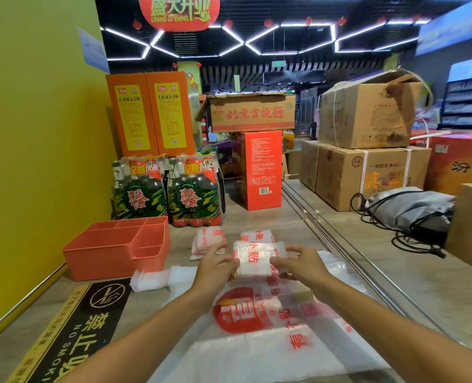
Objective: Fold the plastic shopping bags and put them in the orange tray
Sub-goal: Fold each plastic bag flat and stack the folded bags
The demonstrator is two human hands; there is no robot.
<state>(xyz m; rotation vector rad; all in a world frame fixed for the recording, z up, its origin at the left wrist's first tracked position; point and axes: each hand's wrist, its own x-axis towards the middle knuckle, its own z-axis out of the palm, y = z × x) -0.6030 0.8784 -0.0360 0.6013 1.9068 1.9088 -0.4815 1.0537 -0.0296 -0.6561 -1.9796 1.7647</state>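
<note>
both hands, left hand (215,268) and right hand (301,265), pinch a folded bag (257,258) by its sides, near the orange tray (105,252).

Flat bag (270,327) cut off at btm edge, arms too.

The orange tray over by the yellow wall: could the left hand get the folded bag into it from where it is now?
Probably yes. The orange tray sits open-topped just left of the left hand, with only bare counter between them. Both hands hold the folded bag, so the right hand must release first.
</note>
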